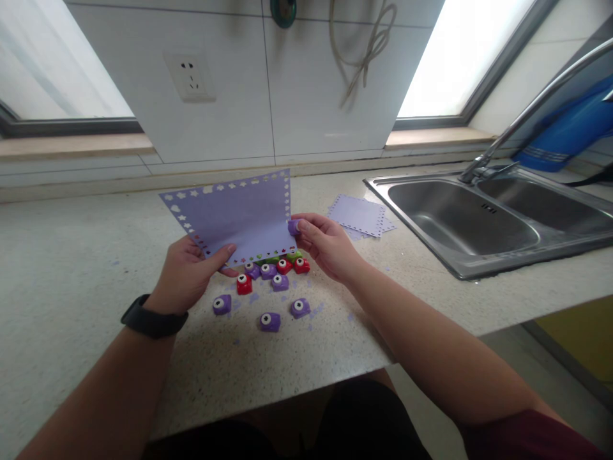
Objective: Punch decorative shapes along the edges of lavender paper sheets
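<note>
L hand (184, 273) out front, left of centre, palm partly up, thumb on top pointing right, other fingers mostly hidden underneath. R hand (325, 246) a bit right of it, roughly level, thumb and index pinched, tips to the left, rest curled. Hands apart. L forearm (110, 390) runs in from near left, R forearm (431, 345) from near right, both bare; R wrist approx. straight.

On the counter (71, 255), punches (271, 321) lie under and nearer than a sheet (234, 217), with another punch (294, 227) at its right edge. Cards (359, 214) lie to the right, then the sink (454, 214), its tap (479, 167) at the far rim. Behind stands the wall (230, 128), a socket (191, 76) on its left part.
</note>
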Available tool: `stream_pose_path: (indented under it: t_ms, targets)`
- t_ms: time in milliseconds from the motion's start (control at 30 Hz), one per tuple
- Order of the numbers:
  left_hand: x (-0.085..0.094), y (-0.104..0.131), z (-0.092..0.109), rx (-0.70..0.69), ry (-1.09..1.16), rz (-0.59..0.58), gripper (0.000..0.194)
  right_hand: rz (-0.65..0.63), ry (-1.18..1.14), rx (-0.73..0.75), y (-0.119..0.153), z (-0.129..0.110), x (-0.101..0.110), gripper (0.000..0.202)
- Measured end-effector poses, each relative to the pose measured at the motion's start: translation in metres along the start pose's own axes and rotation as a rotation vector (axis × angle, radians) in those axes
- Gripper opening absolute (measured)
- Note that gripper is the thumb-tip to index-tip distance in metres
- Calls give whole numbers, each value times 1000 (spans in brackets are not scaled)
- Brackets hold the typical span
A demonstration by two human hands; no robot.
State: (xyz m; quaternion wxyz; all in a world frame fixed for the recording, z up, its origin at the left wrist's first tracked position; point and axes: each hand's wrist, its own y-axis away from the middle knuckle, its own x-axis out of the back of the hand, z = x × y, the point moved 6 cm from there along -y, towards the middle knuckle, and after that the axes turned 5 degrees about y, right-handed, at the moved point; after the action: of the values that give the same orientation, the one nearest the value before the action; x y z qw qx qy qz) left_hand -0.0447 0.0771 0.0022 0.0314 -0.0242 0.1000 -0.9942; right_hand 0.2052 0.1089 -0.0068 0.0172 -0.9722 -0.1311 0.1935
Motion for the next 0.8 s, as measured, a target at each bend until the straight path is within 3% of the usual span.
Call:
stream_pose_path:
  t_ms: [800]
  targets:
    - [0,-1,0,16,-59,18,32,-8,-10,3,0,0,0,37]
